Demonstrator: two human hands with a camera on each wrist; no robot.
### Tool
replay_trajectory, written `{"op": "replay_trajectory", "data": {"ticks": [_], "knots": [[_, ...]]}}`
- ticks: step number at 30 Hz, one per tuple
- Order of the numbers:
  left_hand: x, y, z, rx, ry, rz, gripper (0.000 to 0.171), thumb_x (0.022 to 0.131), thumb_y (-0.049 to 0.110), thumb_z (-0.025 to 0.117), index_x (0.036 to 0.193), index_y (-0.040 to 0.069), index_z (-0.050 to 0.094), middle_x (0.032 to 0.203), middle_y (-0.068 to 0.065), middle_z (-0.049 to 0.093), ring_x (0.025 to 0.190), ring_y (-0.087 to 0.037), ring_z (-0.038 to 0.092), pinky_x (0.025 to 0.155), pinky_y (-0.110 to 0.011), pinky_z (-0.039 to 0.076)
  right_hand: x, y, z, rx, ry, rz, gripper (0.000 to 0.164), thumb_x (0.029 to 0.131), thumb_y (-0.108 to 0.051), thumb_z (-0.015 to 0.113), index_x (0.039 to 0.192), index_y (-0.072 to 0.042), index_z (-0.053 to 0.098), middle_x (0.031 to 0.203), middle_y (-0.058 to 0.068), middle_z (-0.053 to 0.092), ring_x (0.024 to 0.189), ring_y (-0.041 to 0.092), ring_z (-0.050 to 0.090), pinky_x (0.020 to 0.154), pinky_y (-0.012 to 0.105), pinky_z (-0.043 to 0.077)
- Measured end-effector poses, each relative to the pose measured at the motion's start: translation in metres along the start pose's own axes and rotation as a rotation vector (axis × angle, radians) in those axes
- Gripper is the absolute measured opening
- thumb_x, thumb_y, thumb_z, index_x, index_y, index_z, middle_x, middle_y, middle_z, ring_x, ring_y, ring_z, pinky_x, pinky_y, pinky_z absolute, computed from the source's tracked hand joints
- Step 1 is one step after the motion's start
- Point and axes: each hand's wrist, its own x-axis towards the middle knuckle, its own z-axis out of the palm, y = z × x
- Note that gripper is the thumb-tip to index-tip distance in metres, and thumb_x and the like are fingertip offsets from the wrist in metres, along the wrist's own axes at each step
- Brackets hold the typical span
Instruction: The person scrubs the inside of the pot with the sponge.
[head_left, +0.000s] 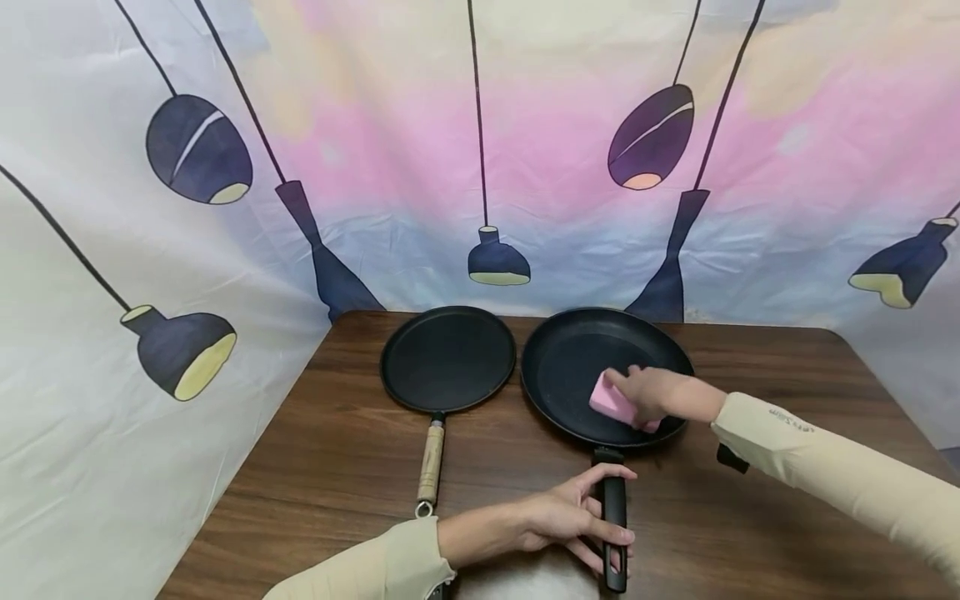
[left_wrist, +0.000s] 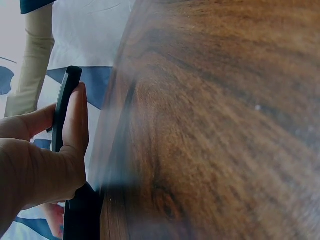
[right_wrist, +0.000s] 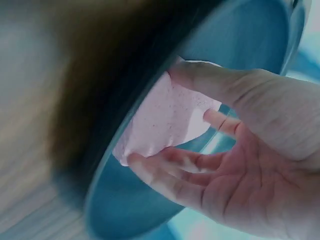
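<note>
A large black frying pan [head_left: 562, 367] sits at the back of the wooden table. My left hand [head_left: 558, 518] grips its black handle [head_left: 614, 500], thumb and fingers on opposite sides, as the left wrist view also shows. Inside the pan, my right hand [head_left: 651, 392] holds a pink sponge [head_left: 611, 400] against the pan's surface. In the right wrist view the sponge [right_wrist: 160, 117] is pinched between the thumb and the fingers, close to the pan's rim.
A flat black griddle pan [head_left: 448, 358] with a wooden handle [head_left: 431, 462] lies left of the frying pan. A small black object [head_left: 732, 458] shows beneath the right sleeve. Behind the wooden table [head_left: 337, 467] hangs a cloth [head_left: 405, 150] printed with lamps.
</note>
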Motion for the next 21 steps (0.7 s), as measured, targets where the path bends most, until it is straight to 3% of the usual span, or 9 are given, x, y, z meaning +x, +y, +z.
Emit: {"op": "replay_trajectory", "data": {"ticks": [4,8,11,15,18,21], "knots": [[-0.002,0.001,-0.002,-0.001,-0.006,-0.004,0.06,0.099,0.005,0.066,0.143,0.039,0.044,0.094,-0.005,0.075,0.082,-0.018,0.075,0.061,-0.027,0.06,0.002,-0.03,0.006,-0.108,0.056,-0.097,0.069,0.085,-0.005,0.082,0.142,-0.012,0.044,0.128,0.029,0.057,0.112,0.045,0.061,0.087,0.052,0.057],[-0.003,0.001,-0.003,-0.008,-0.018,-0.007,0.061,0.1,0.005,0.065,0.144,0.039,0.043,0.095,-0.005,0.074,0.085,-0.019,0.076,0.059,-0.025,0.059,0.026,-0.037,0.001,-0.126,0.096,-0.143,0.066,0.083,-0.007,0.084,0.138,-0.017,0.049,0.125,0.024,0.059,0.107,0.039,0.063,0.083,0.05,0.058],[-0.004,0.001,-0.004,-0.011,-0.015,-0.012,0.061,0.1,0.005,0.065,0.144,0.04,0.042,0.096,-0.005,0.075,0.085,-0.019,0.076,0.058,-0.025,0.058,0.052,-0.032,-0.01,-0.101,0.102,-0.132,0.065,0.085,-0.015,0.085,0.138,-0.022,0.05,0.122,0.018,0.059,0.099,0.03,0.06,0.083,0.046,0.056],[-0.004,0.0,-0.003,-0.016,-0.008,-0.009,0.06,0.099,0.004,0.066,0.143,0.038,0.044,0.099,-0.01,0.076,0.083,-0.019,0.076,0.057,-0.025,0.058,0.081,-0.018,-0.024,-0.042,0.114,-0.069,0.066,0.088,-0.013,0.081,0.145,-0.02,0.049,0.129,0.019,0.059,0.101,0.029,0.058,0.088,0.047,0.053],[-0.003,0.0,-0.002,-0.011,-0.005,0.006,0.056,0.098,0.003,0.066,0.14,0.034,0.046,0.099,-0.012,0.076,0.085,-0.023,0.077,0.057,-0.024,0.058,0.09,0.0,-0.028,-0.029,0.151,-0.028,0.066,0.088,-0.006,0.079,0.146,-0.017,0.049,0.13,0.022,0.06,0.103,0.032,0.058,0.085,0.047,0.053],[-0.002,0.0,-0.002,-0.002,-0.002,0.014,0.054,0.098,0.002,0.066,0.138,0.032,0.047,0.097,-0.012,0.076,0.09,-0.029,0.077,0.056,-0.024,0.058,0.085,0.024,-0.026,-0.004,0.172,0.022,0.065,0.088,-0.001,0.077,0.145,-0.014,0.048,0.125,0.024,0.061,0.097,0.034,0.059,0.075,0.044,0.051]]}}
